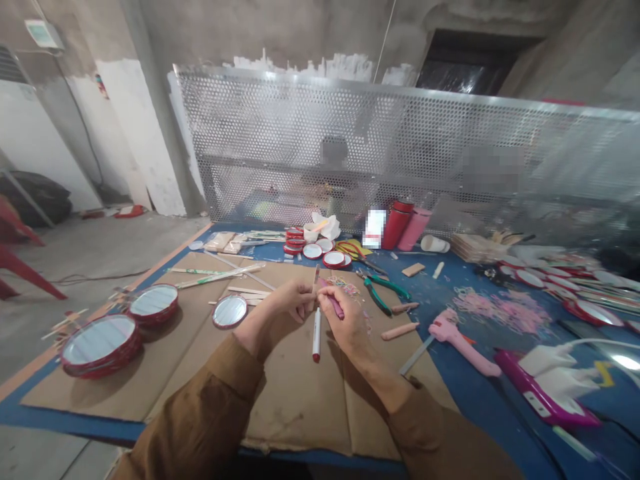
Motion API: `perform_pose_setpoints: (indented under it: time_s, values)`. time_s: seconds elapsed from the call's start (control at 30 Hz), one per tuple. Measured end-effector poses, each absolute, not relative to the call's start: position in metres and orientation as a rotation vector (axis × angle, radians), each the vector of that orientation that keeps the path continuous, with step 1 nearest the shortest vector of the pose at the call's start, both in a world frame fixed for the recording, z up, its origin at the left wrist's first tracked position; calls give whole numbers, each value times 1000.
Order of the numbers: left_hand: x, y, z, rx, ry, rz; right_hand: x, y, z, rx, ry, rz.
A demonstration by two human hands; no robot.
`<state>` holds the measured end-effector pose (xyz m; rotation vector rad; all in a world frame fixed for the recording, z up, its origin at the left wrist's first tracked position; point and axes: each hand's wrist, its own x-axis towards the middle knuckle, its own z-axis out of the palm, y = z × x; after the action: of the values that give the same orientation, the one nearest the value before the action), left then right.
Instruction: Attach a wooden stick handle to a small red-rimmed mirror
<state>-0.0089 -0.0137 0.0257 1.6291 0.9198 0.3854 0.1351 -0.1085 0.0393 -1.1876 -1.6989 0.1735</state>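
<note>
Creased cardboard [295, 407] lies under hands [343, 320] pinching a wooden stick [315, 279].

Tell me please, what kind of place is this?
Probably a small handicraft workshop: red-rimmed round mirrors are stacked on a blue workbench covered partly with cardboard, green-handled pliers lie nearby, and the walls are bare concrete.

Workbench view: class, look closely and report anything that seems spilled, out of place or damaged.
Pink elastic bands lie loose in a wide scatter on the blue mat, right of the cardboard. They look spilled, not gathered in any container.
</note>
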Motion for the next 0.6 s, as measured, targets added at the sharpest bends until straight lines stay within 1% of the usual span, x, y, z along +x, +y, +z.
perform_pose_setpoints:
  time_s: [0.23,0.43,0.6]
  values:
    - [-11,-9,19,1703,890,393,135,-108,38,-1196,-1682,225]
    - [-11,-8,17,1659,879,396,136,-109,42,-1177,-1712,177]
    - [-11,-11,22,1646,856,391,138,-107,42,-1149,-1751,204]
